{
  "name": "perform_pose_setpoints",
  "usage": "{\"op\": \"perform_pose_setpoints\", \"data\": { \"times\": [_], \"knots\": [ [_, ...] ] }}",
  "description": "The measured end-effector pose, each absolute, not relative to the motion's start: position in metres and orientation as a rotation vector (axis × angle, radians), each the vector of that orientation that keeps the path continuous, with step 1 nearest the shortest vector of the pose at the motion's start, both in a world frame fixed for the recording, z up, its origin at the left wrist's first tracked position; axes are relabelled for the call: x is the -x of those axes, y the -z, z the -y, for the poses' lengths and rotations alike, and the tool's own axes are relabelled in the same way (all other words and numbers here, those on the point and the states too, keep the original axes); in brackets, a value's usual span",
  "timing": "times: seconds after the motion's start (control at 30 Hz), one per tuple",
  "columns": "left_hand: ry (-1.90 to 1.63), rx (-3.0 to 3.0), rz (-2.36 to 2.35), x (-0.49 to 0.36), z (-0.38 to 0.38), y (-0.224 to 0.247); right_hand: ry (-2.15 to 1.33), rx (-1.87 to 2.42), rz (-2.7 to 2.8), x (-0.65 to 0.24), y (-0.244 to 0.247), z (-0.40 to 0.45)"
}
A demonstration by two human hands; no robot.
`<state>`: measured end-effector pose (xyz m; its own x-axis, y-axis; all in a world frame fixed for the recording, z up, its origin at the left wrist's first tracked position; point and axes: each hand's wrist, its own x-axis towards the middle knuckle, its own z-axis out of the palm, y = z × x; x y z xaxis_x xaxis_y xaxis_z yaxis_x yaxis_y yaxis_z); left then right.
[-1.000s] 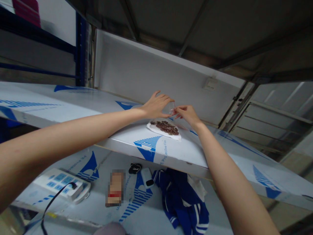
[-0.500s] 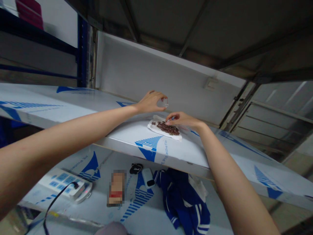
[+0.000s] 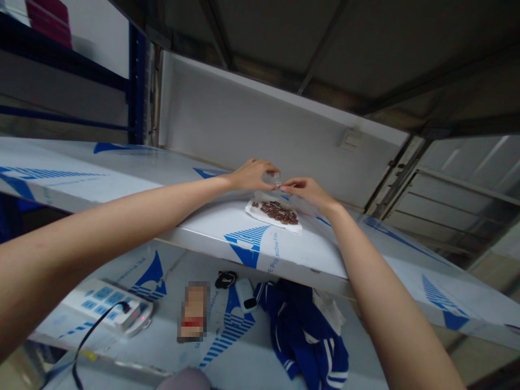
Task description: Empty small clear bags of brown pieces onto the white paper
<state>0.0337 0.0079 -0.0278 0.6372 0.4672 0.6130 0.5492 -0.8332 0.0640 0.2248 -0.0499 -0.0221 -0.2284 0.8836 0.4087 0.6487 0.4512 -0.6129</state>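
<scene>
Held in my left hand (image 3: 255, 175) is a small clear container (image 3: 277, 177), tilted to the right, its exact kind too small to make out. My right hand (image 3: 303, 189) has its fingertips pinched at the container's mouth; whatever is between them is hidden. Below both hands, a white paper sheet (image 3: 266, 218) lies on the upper shelf (image 3: 195, 219). Many small dark brown beans or capsule-like pieces (image 3: 278, 211) are heaped on it, with a few apart at its left end.
On the lower shelf lie a white power strip (image 3: 109, 303) with a black cable (image 3: 91, 338), a blurred-out tan item (image 3: 194, 311), a small black item (image 3: 226, 279), a pale device (image 3: 246, 295) and a blue garment (image 3: 304, 336). A dark shelf (image 3: 284, 49) hangs overhead.
My right hand has lifted from the brown pieces up to the mouth of the clear container. My left hand has lowered slightly and tipped the container toward it.
</scene>
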Motion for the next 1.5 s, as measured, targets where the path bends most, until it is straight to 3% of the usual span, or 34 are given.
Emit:
{"op": "perform_pose_setpoints", "data": {
  "times": [0.17,0.4,0.8,1.1,1.5],
  "knots": [
    [1.090,2.868,0.794,-0.037,-0.007,0.029,-0.269,1.258,1.750,-0.231,0.018,0.041],
    [1.165,2.987,0.699,-0.042,-0.005,0.032,-0.207,1.149,1.846,-0.230,0.024,0.035],
    [1.197,3.021,0.747,-0.039,-0.006,0.031,-0.019,1.350,1.825,-0.241,0.021,0.028],
    [1.302,2.905,0.840,-0.036,-0.011,0.027,-0.422,1.538,2.297,-0.232,0.029,0.043],
    [1.210,2.925,0.825,-0.036,-0.013,0.029,-0.378,1.472,2.307,-0.230,0.031,0.039]
  ]
}}
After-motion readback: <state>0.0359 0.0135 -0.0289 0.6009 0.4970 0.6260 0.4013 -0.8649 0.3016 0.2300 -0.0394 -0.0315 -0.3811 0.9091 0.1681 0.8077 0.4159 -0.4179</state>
